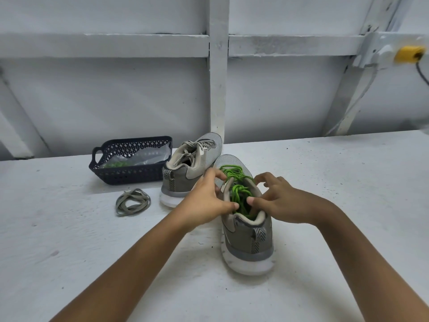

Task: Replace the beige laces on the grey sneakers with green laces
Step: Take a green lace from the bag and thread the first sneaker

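Lacing looks done on the centre sneaker (246,231) — left hand (209,201) fingers grip its collar, right hand (276,201) fingers curl over green lace (239,194), hold unclear — next, the beige-laced sneaker (192,163) upper left.

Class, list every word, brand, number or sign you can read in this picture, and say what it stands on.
None readable.
The near sneaker and far sneaker show only a pale curved side mark, no letters.
The clear bag in the basket: any print too blurred to read.
The yellow box at upper right: blurred.

Green lace (239,194) ends hidden inside sneaker (248,235); yellow fixture (409,54) blurred.
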Tool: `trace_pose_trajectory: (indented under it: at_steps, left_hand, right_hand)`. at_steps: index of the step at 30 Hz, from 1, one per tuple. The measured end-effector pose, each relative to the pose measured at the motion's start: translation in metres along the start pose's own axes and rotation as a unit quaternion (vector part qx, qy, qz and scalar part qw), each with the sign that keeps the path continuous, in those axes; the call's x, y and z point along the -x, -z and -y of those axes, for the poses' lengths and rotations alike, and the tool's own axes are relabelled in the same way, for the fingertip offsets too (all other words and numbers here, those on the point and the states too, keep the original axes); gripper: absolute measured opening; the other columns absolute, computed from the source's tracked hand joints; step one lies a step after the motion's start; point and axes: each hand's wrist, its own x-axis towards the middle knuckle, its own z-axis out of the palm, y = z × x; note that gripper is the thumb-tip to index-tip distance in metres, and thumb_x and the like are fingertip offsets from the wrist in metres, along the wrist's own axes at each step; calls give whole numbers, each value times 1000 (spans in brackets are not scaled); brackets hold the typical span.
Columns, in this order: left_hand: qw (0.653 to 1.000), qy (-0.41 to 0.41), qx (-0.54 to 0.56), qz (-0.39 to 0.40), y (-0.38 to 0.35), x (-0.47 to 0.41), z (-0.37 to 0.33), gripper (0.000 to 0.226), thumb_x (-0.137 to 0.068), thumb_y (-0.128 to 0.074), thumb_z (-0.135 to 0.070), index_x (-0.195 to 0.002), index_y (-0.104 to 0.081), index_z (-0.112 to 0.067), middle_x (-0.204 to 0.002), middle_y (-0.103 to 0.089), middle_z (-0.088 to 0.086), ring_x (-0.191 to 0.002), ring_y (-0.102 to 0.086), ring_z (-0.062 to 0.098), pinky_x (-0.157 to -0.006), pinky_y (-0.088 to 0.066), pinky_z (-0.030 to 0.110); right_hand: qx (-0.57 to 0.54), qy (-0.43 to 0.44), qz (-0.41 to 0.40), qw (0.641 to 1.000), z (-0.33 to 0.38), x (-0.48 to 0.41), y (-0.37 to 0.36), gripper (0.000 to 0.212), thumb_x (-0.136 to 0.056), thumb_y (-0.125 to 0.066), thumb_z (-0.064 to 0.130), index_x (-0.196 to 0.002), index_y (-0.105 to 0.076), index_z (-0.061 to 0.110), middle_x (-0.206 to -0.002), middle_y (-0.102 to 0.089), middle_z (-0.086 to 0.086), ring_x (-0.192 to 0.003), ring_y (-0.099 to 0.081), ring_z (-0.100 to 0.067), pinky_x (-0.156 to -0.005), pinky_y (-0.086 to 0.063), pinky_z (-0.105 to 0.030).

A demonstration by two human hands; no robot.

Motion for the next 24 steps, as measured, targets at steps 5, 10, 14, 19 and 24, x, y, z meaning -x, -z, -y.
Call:
trace_pose_trajectory:
  at_steps: [5, 10, 14, 19, 24]
  left_hand:
    - [997, 20, 67, 19, 3, 3, 8, 54, -81, -72, -20, -122, -41, -34, -118, -43, 2, -102, -50, 15, -81, -46, 28]
    - [994, 62, 91, 10, -5, 9, 13, 56, -83, -69, -28, -129, -38, -36, -129, -42, 5, -118, -49, 21, -95, -48, 39]
    - [982, 93, 166, 19, -15, 11, 14, 58, -86, -66, -21, -135, -36, -31, -121, -57, 13, -101, -61, 22, -85, -54, 39]
    - [967, 90, 239, 0, -22, 8, 7, 54, -89, -58, -6, -136, -40, -26, -102, -63, 8, -79, -62, 16, -76, -52, 35]
    - [956, 63, 282, 41, -15, -16, -21, 43, -89, -44, 1, -119, -52, -28, -103, -62, 5, -89, -56, 18, -79, -46, 32]
  right_hand:
    - [-122, 3, -44, 992, 6, 11, 1, 40, -94, -36, 51, -89, -72, 34, -124, -41, 12, -114, -46, -3, -88, -36, -14]
    - [-220, 30, -159, 962, 9, 32, -22, 45, -72, -45, 78, -88, -63, 40, -116, -46, 17, -107, -46, 13, -79, -35, -13]
    - [-171, 45, -124, 976, 7, 41, -50, 64, -46, -62, 78, -101, -46, 48, -129, -27, 25, -112, -30, 26, -81, -34, -3]
    - [-166, 56, -207, 963, 5, 34, -53, 39, -60, -80, 45, -86, -55, 33, -123, -43, 16, -103, -44, 14, -76, -37, -2]
    - [-162, 54, -269, 948, 2, 14, -24, 39, -62, -82, 31, -92, -57, 28, -113, -52, 7, -91, -49, 3, -71, -35, 1]
